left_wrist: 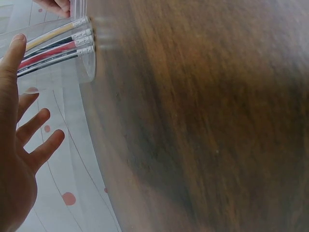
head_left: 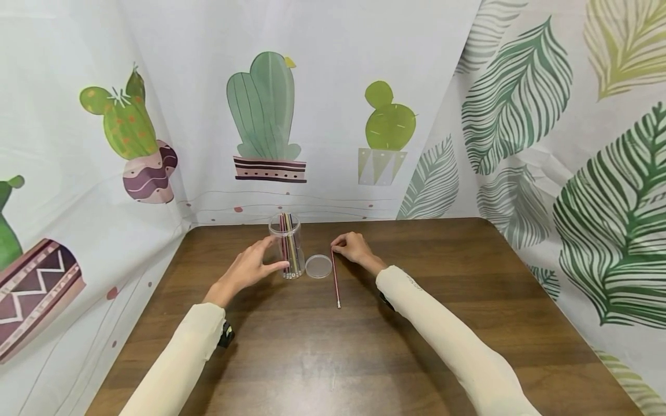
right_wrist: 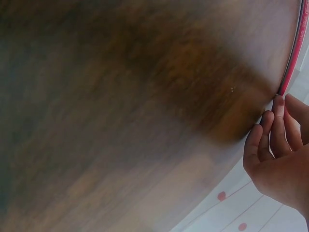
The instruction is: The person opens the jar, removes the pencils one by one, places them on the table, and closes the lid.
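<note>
A clear plastic jar (head_left: 298,238) stands upright at the back of the table, holding several pencils (head_left: 289,248) with their eraser ends down. My left hand (head_left: 248,267) is at its left side, thumb in front of the wall and fingers spread loosely; in the left wrist view the thumb (left_wrist: 14,53) overlaps the jar. To the right, a red pencil (head_left: 335,280) lies with its eraser end toward me. The thumb and fingertips of my right hand (head_left: 355,248) pinch its far end, as the right wrist view of the pencil (right_wrist: 291,67) also shows.
A clear round lid (head_left: 318,266) lies flat between the jar and the red pencil. The brown wooden table (head_left: 333,364) ends at the back against a white cloth (head_left: 333,199) printed with cacti. A leaf-print cloth (head_left: 525,190) hangs along the right side.
</note>
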Available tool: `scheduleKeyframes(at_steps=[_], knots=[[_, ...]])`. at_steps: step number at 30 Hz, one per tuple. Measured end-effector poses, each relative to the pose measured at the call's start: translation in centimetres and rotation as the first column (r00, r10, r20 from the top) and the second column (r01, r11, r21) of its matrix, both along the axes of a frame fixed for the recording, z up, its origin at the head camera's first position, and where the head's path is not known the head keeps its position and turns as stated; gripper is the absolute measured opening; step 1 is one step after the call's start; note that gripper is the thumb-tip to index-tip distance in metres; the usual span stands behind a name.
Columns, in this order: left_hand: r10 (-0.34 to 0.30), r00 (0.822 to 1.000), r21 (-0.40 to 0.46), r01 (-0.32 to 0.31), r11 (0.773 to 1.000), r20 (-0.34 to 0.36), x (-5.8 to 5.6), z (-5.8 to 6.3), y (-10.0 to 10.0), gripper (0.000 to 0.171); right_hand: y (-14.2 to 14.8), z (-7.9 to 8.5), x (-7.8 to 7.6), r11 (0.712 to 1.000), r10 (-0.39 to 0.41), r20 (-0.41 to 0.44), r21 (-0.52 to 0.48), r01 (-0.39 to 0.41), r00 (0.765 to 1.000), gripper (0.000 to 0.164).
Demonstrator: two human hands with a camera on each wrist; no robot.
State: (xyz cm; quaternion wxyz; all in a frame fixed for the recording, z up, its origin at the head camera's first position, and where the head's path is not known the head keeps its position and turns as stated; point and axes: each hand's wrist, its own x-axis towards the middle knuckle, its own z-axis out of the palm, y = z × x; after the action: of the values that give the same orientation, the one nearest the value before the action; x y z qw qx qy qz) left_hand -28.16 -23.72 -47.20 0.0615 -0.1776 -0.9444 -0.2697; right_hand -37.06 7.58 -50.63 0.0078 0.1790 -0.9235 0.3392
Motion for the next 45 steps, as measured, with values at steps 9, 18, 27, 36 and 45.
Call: scheduleKeyframes(at_steps=[9, 18, 27, 36, 45], knots=[[-0.005, 1.0, -0.001, 0.005, 1.0, -0.004, -0.2, -0.1, -0.1, 0.086, 0.2, 0.1, 0.1, 1.0, 0.01, -0.008, 0.004, -0.01, 1.0, 0.012], [-0.001, 1.0, 0.005, 0.001, 1.0, 0.0, -0.2, 0.0, -0.1, 0.087, 0.0, 1.0, -0.1, 1.0, 0.027, -0.032, 0.009, -0.027, 0.999, 0.014], [-0.002, 1.0, 0.016, 0.002, 1.0, -0.005, 0.0, 0.2, -0.1, 0.085, -1.2, 3.9, -0.2, 0.996, 0.088, -0.098, -0.02, -0.09, 0.991, 0.018], [-0.01, 1.0, 0.019, 0.01, 1.0, 0.007, -0.2, -0.2, -0.1, 0.085, -2.5, 7.2, 0.1, 0.982, 0.151, -0.208, -0.078, -0.17, 0.966, 0.016], [-0.012, 1.0, 0.009, 0.013, 1.0, -0.003, -0.1, 0.0, -0.1, 0.087, -4.0, 11.2, 0.7, 0.978, 0.184, -0.232, -0.056, -0.203, 0.955, 0.019]])
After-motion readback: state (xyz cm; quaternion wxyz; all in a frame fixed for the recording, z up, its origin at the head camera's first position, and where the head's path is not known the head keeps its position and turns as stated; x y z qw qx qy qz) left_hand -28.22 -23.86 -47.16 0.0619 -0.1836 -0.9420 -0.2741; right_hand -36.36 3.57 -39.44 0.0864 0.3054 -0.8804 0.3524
